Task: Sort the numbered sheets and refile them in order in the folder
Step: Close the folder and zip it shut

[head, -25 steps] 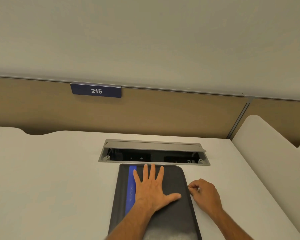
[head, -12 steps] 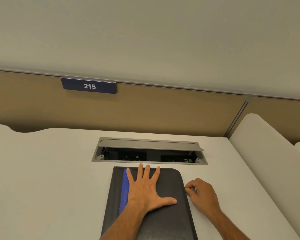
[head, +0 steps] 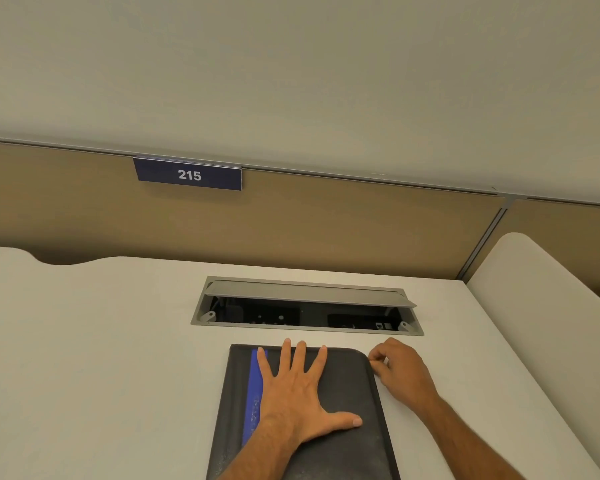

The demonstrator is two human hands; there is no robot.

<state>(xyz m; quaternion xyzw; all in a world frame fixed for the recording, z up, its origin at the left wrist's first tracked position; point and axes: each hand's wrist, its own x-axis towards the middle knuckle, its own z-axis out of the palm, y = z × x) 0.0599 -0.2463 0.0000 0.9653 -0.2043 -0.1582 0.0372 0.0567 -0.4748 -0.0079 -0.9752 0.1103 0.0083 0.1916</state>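
Folder (head: pixel 343 386) is lying closed on the white desk (head: pixel 101 358), just before the cable box (head: pixel 305 306). Left hand (head: pixel 298 396) is pressing it flat, fingers spread; right hand (head: pixel 400 370) is pinching something small at its upper right corner.

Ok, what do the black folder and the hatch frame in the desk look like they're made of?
The folder looks like matte black leather or a leather-like synthetic, going by its faint grain and soft rounded corner; which one, I can't tell. The hatch frame looks like brushed grey metal, possibly aluminium, with an even dull sheen.

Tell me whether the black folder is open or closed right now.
Closed. The folder lies flat, cover down, under the flat left hand; the right hand pinches at its right edge. No sheets show.
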